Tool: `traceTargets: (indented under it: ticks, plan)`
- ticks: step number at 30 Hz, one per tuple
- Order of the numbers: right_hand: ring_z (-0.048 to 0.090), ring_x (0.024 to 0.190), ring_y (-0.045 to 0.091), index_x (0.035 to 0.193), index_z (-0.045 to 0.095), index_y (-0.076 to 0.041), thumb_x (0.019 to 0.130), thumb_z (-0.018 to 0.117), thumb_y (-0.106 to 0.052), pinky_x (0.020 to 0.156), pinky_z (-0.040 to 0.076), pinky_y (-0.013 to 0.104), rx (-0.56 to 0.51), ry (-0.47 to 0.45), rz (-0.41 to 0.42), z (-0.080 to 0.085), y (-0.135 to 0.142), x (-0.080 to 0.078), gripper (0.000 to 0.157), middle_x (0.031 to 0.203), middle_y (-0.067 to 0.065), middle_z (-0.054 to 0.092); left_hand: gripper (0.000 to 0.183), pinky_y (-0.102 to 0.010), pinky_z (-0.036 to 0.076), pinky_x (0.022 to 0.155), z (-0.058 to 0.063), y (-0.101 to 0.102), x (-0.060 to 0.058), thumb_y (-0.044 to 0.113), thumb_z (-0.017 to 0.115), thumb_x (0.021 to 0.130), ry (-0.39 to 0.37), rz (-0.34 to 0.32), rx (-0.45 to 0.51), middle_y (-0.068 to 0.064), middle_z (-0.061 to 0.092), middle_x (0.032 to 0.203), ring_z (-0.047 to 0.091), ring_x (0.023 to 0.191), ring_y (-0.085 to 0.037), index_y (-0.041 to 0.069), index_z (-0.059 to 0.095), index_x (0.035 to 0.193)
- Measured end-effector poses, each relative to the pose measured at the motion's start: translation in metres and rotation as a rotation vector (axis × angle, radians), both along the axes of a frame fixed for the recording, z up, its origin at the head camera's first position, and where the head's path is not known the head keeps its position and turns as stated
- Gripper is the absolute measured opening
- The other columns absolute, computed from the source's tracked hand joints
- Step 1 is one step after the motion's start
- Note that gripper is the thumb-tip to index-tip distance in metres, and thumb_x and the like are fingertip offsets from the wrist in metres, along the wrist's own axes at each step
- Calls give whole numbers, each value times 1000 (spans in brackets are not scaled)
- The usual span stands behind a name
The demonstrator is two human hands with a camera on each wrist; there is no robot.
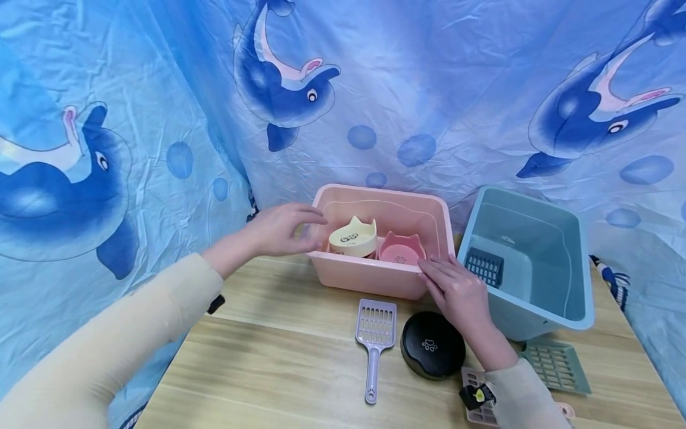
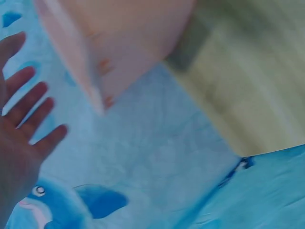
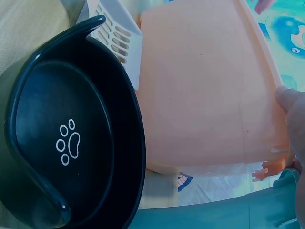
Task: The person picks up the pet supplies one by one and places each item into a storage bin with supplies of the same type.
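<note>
A pink litter box (image 1: 370,277) stands at the back of the table, tilted in the right wrist view. Inside it sit a cream cat-eared bowl (image 1: 354,241) and a pink cat-eared bowl (image 1: 402,249). My left hand (image 1: 292,229) is by the box's left end; in the left wrist view its fingers (image 2: 31,107) are spread and apart from the box. My right hand (image 1: 461,292) grips the box's front right corner, with fingers over the rim and the thumb at the outer side. Only part of that hand (image 3: 296,119) shows in the right wrist view.
Right of the pink box stands a blue litter box (image 1: 546,310) with a dark blue scoop (image 1: 485,267) inside. In front lie a purple litter scoop (image 1: 376,325) and a black bowl (image 1: 433,345). A green scoop (image 1: 557,364) and a pinkish scoop (image 1: 474,376) lie near the right forearm.
</note>
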State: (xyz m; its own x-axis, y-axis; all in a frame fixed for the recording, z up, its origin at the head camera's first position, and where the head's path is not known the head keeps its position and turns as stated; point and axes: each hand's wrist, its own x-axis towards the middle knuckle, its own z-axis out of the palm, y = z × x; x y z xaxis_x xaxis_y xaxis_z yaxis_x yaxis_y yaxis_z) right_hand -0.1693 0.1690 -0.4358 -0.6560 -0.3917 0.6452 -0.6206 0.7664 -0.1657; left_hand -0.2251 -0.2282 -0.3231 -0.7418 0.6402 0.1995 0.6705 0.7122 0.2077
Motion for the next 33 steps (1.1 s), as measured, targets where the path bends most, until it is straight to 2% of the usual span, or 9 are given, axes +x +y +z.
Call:
traceTargets:
  ticks: [3,8,13,19,23,26,28,30,33]
  plan:
    - [77,111,36,130,79,-12,88,88,-14,108,53,60,7,-3,-5,1,-1,0,43,118,13,79,43,-54,59,101,-26,-8,9,32,82,90,166,-39,64,-13,74,130,70,121,-35,8,79,125]
    - [77,111,35,130,78,-12,87,88,-15,107,54,60,8,3,-7,-1,-1,0,44,118,13,79,43,-63,55,105,-66,-15,17,30,88,84,438,-132,204,-17,77,121,72,115,-39,5,81,119]
    - [76,113,35,130,78,-12,88,88,-16,107,54,60,9,8,-3,-2,-1,0,44,119,13,79,44,-66,54,106,-93,-12,19,33,83,91,606,-124,307,-19,77,122,73,117,-40,5,79,124]
    - [74,118,33,131,78,-10,88,89,-17,108,53,59,16,-10,7,1,0,1,45,124,11,78,44,-57,50,114,-114,-5,22,38,76,100,683,-86,318,-15,74,132,72,121,-39,7,76,132]
    - [73,121,34,132,77,-9,86,89,-18,107,54,60,7,-14,20,6,2,5,48,126,12,77,42,-55,50,115,-123,-3,24,41,67,106,710,-59,324,-13,74,133,72,120,-39,8,77,130]
    - [72,122,35,132,76,-7,101,75,-37,106,54,61,0,-3,28,9,4,9,43,127,14,76,41,-55,52,112,-128,0,24,42,64,108,719,-47,352,-13,75,131,73,118,-39,7,78,127]
    - [72,121,36,132,76,-7,108,59,-52,105,54,62,-11,1,25,12,6,12,54,128,15,76,40,-56,54,110,-131,2,24,40,64,108,722,-41,373,-13,75,131,73,117,-39,7,79,124]
    - [72,122,36,134,75,-8,109,42,-64,103,55,62,-14,2,12,14,8,17,70,128,15,76,39,-55,54,111,-133,4,22,39,65,108,723,-34,389,-13,75,130,73,116,-40,6,80,123]
    - [72,122,34,137,74,-11,109,38,-67,104,55,60,-9,5,-9,16,12,26,72,128,14,76,38,-55,55,108,-136,6,21,38,65,108,734,-28,405,-13,76,129,74,116,-40,5,80,122]
